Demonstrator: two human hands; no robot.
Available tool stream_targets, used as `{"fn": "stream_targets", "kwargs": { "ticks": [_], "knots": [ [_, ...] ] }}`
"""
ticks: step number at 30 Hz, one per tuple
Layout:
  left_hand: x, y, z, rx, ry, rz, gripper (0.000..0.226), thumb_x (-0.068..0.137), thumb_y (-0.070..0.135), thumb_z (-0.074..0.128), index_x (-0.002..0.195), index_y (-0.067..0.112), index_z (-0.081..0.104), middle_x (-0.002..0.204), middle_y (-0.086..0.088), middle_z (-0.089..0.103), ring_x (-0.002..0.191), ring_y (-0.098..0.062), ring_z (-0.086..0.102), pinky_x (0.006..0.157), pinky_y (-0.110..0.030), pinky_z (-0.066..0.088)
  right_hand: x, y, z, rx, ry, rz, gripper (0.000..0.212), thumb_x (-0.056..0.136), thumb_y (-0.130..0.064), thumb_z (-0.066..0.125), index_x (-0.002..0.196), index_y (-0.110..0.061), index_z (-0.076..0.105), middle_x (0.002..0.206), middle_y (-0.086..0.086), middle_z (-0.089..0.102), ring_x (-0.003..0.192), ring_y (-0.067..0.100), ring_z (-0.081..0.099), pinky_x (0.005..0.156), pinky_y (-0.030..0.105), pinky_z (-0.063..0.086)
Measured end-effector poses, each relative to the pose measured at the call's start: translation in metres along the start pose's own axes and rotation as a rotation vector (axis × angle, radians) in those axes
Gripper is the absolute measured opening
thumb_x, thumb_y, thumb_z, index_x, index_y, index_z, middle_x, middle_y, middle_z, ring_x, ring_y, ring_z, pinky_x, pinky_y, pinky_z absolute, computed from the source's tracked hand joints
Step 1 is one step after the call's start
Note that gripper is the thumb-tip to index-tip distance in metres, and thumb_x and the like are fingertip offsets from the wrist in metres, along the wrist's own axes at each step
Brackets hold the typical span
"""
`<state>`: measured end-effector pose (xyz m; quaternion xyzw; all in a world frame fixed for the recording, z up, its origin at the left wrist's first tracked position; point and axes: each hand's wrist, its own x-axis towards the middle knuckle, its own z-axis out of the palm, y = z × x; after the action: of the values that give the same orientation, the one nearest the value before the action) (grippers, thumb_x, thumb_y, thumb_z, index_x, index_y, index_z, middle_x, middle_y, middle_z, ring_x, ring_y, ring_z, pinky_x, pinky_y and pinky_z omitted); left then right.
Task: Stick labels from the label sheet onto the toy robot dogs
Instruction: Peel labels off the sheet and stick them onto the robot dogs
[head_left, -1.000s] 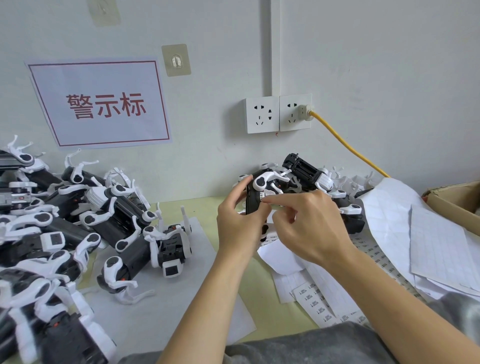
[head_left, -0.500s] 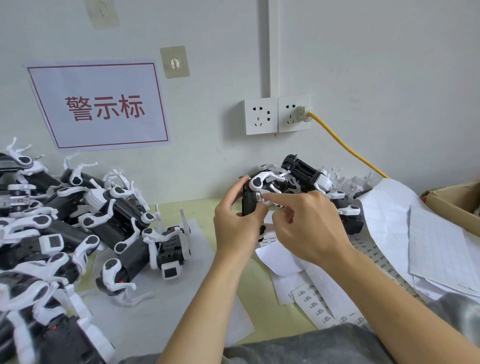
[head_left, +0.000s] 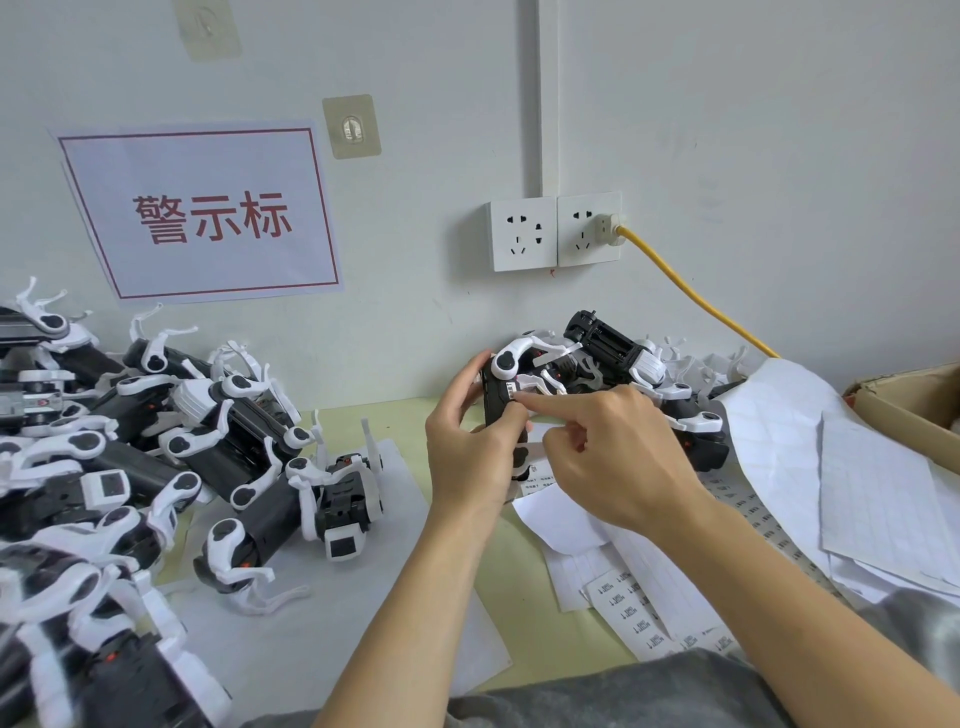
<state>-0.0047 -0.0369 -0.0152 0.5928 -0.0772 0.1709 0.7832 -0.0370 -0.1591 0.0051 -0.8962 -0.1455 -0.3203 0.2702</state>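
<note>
My left hand (head_left: 470, 447) grips a black and white toy robot dog (head_left: 506, 379) held up over the table's middle. A small white label (head_left: 511, 388) sits on its black body. The straight index finger of my right hand (head_left: 608, 457) presses on that label, with the other fingers curled under. The label sheet (head_left: 631, 608), with printed labels, lies on the table below my right forearm. A pile of several toy dogs (head_left: 130, 441) covers the left side. More dogs (head_left: 675, 395) lie behind my hands against the wall.
Blank backing sheets (head_left: 883, 499) are stacked at the right, beside a cardboard box (head_left: 909, 405). A yellow cable (head_left: 696, 296) runs from the wall socket (head_left: 550, 234) down to the right. A white paper sheet (head_left: 322, 597) lies under the near dogs.
The held dog has stayed in my left hand. My right index finger has slid left along its body onto the label.
</note>
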Motion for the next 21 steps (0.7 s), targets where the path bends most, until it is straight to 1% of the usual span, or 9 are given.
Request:
{"fn": "stream_targets", "kwargs": {
  "ticks": [3, 7, 8, 10, 11, 13, 15, 17, 21],
  "knots": [
    [0.0007, 0.0, 0.0006, -0.022, 0.012, -0.001, 0.051, 0.089, -0.006, 0.061, 0.128, 0.027, 0.065, 0.119, -0.003, 0.07, 0.062, -0.008, 0.068, 0.051, -0.018, 0.05, -0.0003, 0.0015, -0.001, 0.024, 0.022, -0.025, 0.052, 0.077, -0.009, 0.048, 0.112, -0.034, 0.076, 0.038, -0.006, 0.025, 0.042, 0.016, 0.025, 0.052, 0.03, 0.035],
    [0.0017, -0.0008, 0.0006, -0.033, 0.015, -0.028, 0.051, 0.09, -0.003, 0.059, 0.127, 0.032, 0.066, 0.12, -0.003, 0.069, 0.051, -0.013, 0.058, 0.041, -0.022, 0.042, -0.0011, 0.0004, -0.0003, 0.027, 0.061, -0.03, 0.049, 0.076, -0.012, 0.046, 0.109, -0.029, 0.078, 0.041, -0.006, 0.034, 0.043, 0.017, 0.028, 0.051, 0.034, 0.047],
    [0.0017, -0.0011, 0.0001, -0.022, 0.019, -0.018, 0.051, 0.09, -0.002, 0.06, 0.127, 0.032, 0.066, 0.12, -0.001, 0.07, 0.052, -0.011, 0.059, 0.042, -0.021, 0.042, -0.0011, 0.0002, -0.0004, 0.027, 0.068, -0.031, 0.051, 0.075, -0.013, 0.044, 0.111, -0.028, 0.077, 0.041, -0.007, 0.033, 0.043, 0.017, 0.029, 0.052, 0.035, 0.047],
    [0.0011, -0.0012, -0.0001, 0.02, 0.022, 0.027, 0.05, 0.089, -0.002, 0.062, 0.127, 0.031, 0.066, 0.119, 0.001, 0.069, 0.063, -0.003, 0.067, 0.05, -0.014, 0.048, -0.0014, -0.0002, -0.0003, 0.021, 0.052, -0.038, 0.053, 0.075, -0.013, 0.044, 0.116, -0.029, 0.074, 0.041, -0.008, 0.031, 0.044, 0.021, 0.033, 0.054, 0.036, 0.049],
    [0.0005, -0.0011, 0.0003, 0.04, 0.019, 0.052, 0.049, 0.089, -0.003, 0.063, 0.126, 0.029, 0.066, 0.118, 0.002, 0.069, 0.07, 0.002, 0.069, 0.053, -0.011, 0.048, -0.0015, -0.0003, -0.0003, 0.009, 0.034, -0.038, 0.053, 0.076, -0.013, 0.045, 0.118, -0.03, 0.073, 0.042, -0.008, 0.032, 0.045, 0.02, 0.034, 0.057, 0.037, 0.051],
    [-0.0009, -0.0013, 0.0017, 0.07, 0.001, 0.093, 0.05, 0.085, -0.002, 0.066, 0.122, 0.032, 0.066, 0.116, 0.006, 0.068, 0.074, 0.007, 0.068, 0.056, -0.009, 0.049, -0.0011, 0.0003, -0.0004, -0.028, 0.003, -0.031, 0.053, 0.079, -0.012, 0.048, 0.122, -0.032, 0.071, 0.043, -0.008, 0.035, 0.046, 0.017, 0.036, 0.062, 0.038, 0.052],
    [-0.0017, -0.0016, 0.0028, 0.081, -0.013, 0.086, 0.05, 0.076, 0.009, 0.069, 0.114, 0.042, 0.067, 0.109, 0.014, 0.069, 0.069, -0.002, 0.068, 0.056, -0.02, 0.052, -0.0003, 0.0004, -0.0002, -0.063, -0.006, -0.022, 0.053, 0.081, -0.009, 0.051, 0.123, -0.035, 0.07, 0.047, -0.007, 0.039, 0.051, 0.022, 0.041, 0.064, 0.04, 0.053],
    [-0.001, -0.002, 0.0034, 0.092, -0.019, 0.078, 0.049, 0.071, 0.017, 0.065, 0.107, 0.05, 0.067, 0.1, 0.022, 0.07, 0.065, -0.012, 0.066, 0.053, -0.029, 0.053, 0.0002, 0.0003, -0.0001, -0.089, -0.008, -0.02, 0.056, 0.081, -0.009, 0.052, 0.126, -0.038, 0.067, 0.047, -0.005, 0.039, 0.055, 0.028, 0.042, 0.064, 0.04, 0.052],
    [-0.0019, -0.002, 0.0036, 0.128, -0.042, 0.094, 0.048, 0.071, 0.019, 0.063, 0.108, 0.051, 0.065, 0.091, 0.031, 0.069, 0.063, -0.014, 0.065, 0.052, -0.03, 0.051, 0.0004, 0.0009, 0.0001, -0.085, 0.006, -0.026, 0.063, 0.08, -0.008, 0.051, 0.13, -0.043, 0.063, 0.045, -0.003, 0.033, 0.051, 0.026, 0.034, 0.056, 0.038, 0.048]
  ]
}}
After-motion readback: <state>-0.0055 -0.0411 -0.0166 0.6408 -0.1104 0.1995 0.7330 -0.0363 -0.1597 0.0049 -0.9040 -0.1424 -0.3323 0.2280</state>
